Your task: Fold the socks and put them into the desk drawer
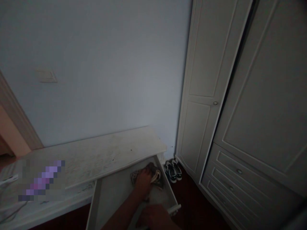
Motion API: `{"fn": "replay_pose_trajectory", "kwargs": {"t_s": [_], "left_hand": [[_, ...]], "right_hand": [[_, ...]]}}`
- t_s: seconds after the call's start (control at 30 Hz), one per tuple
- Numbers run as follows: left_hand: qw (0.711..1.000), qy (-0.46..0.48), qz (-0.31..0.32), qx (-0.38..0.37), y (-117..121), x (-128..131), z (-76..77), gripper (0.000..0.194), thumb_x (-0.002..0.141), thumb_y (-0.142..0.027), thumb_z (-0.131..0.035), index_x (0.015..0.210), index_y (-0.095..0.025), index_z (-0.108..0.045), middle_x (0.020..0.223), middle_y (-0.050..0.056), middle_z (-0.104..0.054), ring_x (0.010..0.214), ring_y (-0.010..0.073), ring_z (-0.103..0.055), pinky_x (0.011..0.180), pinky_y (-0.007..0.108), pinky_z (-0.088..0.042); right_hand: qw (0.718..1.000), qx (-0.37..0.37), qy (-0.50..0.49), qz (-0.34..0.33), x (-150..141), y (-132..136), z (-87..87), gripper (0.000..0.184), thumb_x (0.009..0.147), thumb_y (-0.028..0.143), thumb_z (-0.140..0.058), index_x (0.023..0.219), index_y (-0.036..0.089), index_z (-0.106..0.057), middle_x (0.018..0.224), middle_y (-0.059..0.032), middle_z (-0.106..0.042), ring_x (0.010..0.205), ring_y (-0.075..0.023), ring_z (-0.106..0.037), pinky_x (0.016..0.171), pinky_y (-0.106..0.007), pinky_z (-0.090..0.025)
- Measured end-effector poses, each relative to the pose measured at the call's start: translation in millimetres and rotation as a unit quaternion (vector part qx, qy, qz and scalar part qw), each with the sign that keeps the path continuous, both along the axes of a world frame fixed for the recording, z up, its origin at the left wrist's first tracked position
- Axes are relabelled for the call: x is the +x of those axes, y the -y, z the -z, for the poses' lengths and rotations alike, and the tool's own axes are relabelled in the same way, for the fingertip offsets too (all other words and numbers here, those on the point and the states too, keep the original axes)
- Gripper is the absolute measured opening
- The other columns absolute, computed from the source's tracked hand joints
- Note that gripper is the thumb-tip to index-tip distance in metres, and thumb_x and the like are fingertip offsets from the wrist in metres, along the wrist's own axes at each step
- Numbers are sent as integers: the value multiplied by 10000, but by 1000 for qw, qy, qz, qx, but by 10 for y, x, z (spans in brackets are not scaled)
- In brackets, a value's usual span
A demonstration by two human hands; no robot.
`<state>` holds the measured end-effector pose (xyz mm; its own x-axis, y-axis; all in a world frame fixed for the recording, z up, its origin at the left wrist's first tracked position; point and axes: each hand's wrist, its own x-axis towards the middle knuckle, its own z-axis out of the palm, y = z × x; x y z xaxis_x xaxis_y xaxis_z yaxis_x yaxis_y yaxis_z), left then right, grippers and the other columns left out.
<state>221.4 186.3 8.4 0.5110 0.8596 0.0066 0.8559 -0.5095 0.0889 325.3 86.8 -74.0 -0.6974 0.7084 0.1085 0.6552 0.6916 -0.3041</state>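
A pulled-out white drawer lies below me. Deep in its right part, my left hand reaches onto a crumpled patterned cloth, dark with pale bands, and its fingers are closed on the fabric. Nearer to me, my right hand is curled over the front edge of the drawer. Dim light hides the detail of its fingers.
The drawer belongs to a low, scuffed white cabinet along the wall. A blurred-out purple item and a cable lie on its left. Sneakers stand on the dark floor beside the drawer. A white wardrobe rises at right.
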Motion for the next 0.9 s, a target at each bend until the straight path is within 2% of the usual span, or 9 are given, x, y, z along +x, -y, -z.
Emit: {"fn": "replay_pose_trajectory", "kwargs": {"t_s": [0.13, 0.33, 0.4, 0.5, 0.57, 0.63, 0.77, 0.83, 0.9], "left_hand": [[996, 21, 78, -43, 38, 52, 15, 647, 848, -235, -630, 1489, -154, -601, 1595, 122, -575, 1466, 292, -520, 1238, 376, -395], [985, -12, 137, -105, 241, -419, -24, 563, 839, -226, -634, 1400, -224, -675, 1445, 100, -708, 1311, 314, -665, 1120, 398, -512], [985, -25, 128, -112, 301, -652, -67, 455, 868, -234, -617, 1308, -266, -728, 1356, 71, -762, 1235, 297, -713, 1060, 376, -545], [991, -44, 71, -103, 346, -1026, -134, 378, 908, -208, -565, 1221, -276, -765, 1286, 71, -793, 1198, 289, -736, 1028, 381, -556], [994, -57, 22, -92, 361, -1253, -158, 466, 911, -144, -515, 1311, -244, -731, 1358, 109, -759, 1260, 302, -707, 1057, 422, -543], [994, -74, -16, -73, 377, -1421, -151, 620, 882, -68, -482, 1463, -226, -633, 1531, 135, -636, 1391, 311, -616, 1126, 485, -498], [990, -130, -43, -24, 370, -1518, -70, 911, 769, -66, -624, 1640, -237, -418, 1746, 132, -302, 1590, 362, -335, 1247, 615, -332], [990, -135, -46, -12, 320, -1481, -39, 969, 753, -72, -649, 1664, -237, -367, 1757, 128, -266, 1605, 375, -292, 1251, 631, -321], [991, -123, -52, 3, 242, -1425, -36, 913, 791, -44, -596, 1656, -248, -386, 1746, 121, -310, 1589, 355, -337, 1237, 605, -362]], "right_hand": [[1000, 12, 14, -18, 28, 25, -18, 234, 1030, 454, -610, 1137, 326, -774, 1009, 9, -803, 898, -205, -711, 724, -252, -475], [999, 22, 4, -27, 69, 96, -171, 310, 1026, 501, -590, 1209, 301, -738, 1078, -16, -793, 963, -222, -719, 765, -268, -484], [1000, 19, 6, -24, 72, 104, -182, 309, 1015, 504, -596, 1184, 291, -745, 1050, -19, -794, 964, -224, -722, 767, -269, -480], [1000, 4, -6, -18, 76, 114, -188, 400, 951, 603, -654, 1195, 299, -744, 1069, -21, -795, 962, -232, -717, 785, -275, -480], [1000, -7, -14, -16, 80, 114, -197, 454, 914, 650, -677, 1207, 309, -742, 1096, -24, -795, 975, -240, -709, 806, -281, -483], [1000, -17, -14, -9, 83, 103, -202, 406, 932, 619, -664, 1192, 319, -752, 1088, -20, -799, 975, -236, -705, 810, -278, -480], [999, -37, -4, 9, 92, 61, -187, 281, 972, 505, -649, 1155, 337, -781, 1077, -8, -811, 973, -223, -716, 797, -262, -480], [999, -42, -6, 9, 101, 52, -188, 281, 958, 495, -674, 1160, 335, -786, 1092, -7, -813, 987, -225, -721, 821, -262, -488], [999, -48, -16, 11, 107, 53, -201, 292, 957, 504, -674, 1165, 332, -788, 1097, -6, -813, 998, -224, -723, 848, -262, -491]]}}
